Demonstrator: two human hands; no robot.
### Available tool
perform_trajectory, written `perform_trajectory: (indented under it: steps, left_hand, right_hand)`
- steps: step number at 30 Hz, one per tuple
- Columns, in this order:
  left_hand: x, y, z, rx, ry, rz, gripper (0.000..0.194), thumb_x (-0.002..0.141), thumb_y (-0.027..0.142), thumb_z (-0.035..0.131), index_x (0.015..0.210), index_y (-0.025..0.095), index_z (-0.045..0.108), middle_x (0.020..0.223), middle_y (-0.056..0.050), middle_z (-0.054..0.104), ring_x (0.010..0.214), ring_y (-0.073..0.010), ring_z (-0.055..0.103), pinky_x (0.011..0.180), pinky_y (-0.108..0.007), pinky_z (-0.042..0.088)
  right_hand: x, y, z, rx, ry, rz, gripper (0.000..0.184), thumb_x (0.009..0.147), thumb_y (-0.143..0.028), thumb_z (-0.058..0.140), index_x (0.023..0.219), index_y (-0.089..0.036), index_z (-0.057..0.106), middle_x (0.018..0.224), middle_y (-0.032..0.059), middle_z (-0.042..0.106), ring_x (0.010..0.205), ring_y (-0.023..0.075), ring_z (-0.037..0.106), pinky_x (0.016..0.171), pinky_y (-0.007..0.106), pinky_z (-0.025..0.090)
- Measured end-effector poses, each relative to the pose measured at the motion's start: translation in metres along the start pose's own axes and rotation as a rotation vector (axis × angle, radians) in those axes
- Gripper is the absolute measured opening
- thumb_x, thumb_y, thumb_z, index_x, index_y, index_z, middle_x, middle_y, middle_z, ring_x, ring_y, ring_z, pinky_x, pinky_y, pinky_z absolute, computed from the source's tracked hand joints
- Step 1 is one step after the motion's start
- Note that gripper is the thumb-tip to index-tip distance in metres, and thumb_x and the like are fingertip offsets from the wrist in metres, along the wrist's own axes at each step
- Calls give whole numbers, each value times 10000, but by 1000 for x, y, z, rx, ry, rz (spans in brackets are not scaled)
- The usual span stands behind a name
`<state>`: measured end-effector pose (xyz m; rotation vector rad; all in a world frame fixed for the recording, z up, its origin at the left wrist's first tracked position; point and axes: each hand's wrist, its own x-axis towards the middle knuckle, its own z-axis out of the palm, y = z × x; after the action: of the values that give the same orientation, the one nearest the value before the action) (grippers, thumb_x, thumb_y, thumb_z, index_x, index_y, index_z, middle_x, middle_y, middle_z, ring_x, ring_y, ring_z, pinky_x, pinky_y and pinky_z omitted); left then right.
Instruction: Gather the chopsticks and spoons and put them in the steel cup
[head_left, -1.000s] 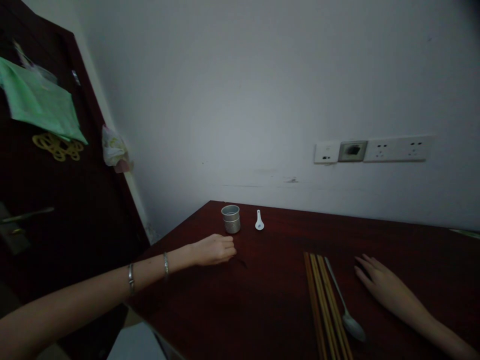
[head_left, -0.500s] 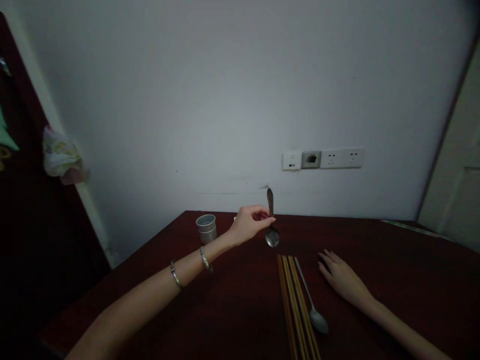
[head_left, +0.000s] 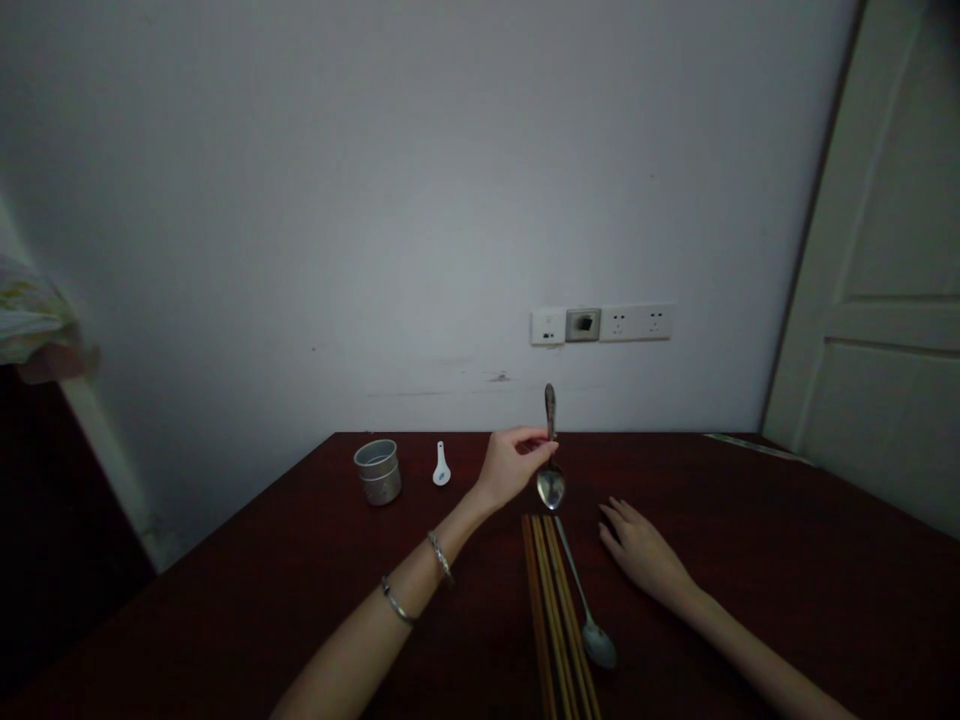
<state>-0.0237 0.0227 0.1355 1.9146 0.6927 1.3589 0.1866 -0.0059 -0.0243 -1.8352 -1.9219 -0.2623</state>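
My left hand (head_left: 511, 467) pinches a metal spoon (head_left: 550, 460) by the middle of its handle and holds it upright, bowl down, just above the dark red table (head_left: 300, 600). Below the spoon lie several wooden chopsticks (head_left: 551, 620) side by side, with a second metal spoon (head_left: 585, 605) along their right edge. My right hand (head_left: 643, 551) rests flat on the table to the right of them, fingers stretched out and holding nothing.
A small metal cup (head_left: 378, 471) and a white ceramic spoon (head_left: 441, 467) sit near the table's far left edge. A wall with a socket strip (head_left: 604, 324) stands behind the table. A pale door (head_left: 877, 300) is at the right.
My left hand picked a spoon up off the table beside the cup and carried it right, over the chopsticks. The view swung to the right. My right hand stayed flat.
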Motion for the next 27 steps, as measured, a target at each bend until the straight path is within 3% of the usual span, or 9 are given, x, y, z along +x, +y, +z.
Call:
perform_trajectory:
  steps: [4,7,11,14,17,21,27]
  left_hand:
    - [-4,-8,2,10,-17,-11,252,673,304,641,810,97,681,754,-90,671,643,-148,591,581,-246,457]
    - [-4,-14,2,-6,-43,-29,247,670,297,643,805,94,680,747,-89,670,638,-145,587,585,-248,457]
    - [-2,-15,2,-22,-65,-38,233,674,301,638,790,103,679,723,-75,665,627,-140,579,581,-244,455]
    - [-2,-14,2,-35,-77,-48,222,676,299,636,778,105,674,711,-68,660,615,-136,574,570,-242,450]
    - [-4,-15,4,-25,-119,-49,215,688,298,624,778,109,673,707,-63,657,608,-134,570,565,-244,445]
    - [-8,-17,8,35,-177,-30,192,700,282,610,781,122,678,720,-58,660,631,-142,574,598,-261,452]
    - [-13,-16,14,72,-240,-12,181,706,265,600,790,126,678,719,-50,654,646,-141,568,608,-254,441]
  right_hand:
    - [3,2,-2,31,-47,12,440,804,-314,380,1108,-62,574,1218,181,508,1174,282,425,984,412,331]
    - [17,1,-19,194,-104,29,413,763,-279,448,1072,-46,592,1168,191,546,1129,278,473,971,400,349]
    - [46,-16,-74,633,9,74,335,737,-299,520,1004,-127,629,1045,117,633,987,236,576,925,386,404]
    - [65,-39,-120,1098,2,140,360,706,-366,589,985,-143,630,935,91,671,845,213,630,805,374,495]
    - [74,-60,-149,1306,53,188,375,651,-356,658,960,-145,634,874,79,680,785,195,640,745,356,527]
    - [78,-71,-157,1312,124,214,369,606,-358,691,898,-135,653,787,62,682,718,182,641,662,332,546]
    - [77,-68,-152,1241,93,200,315,579,-377,699,757,-119,668,653,49,666,603,154,627,566,284,539]
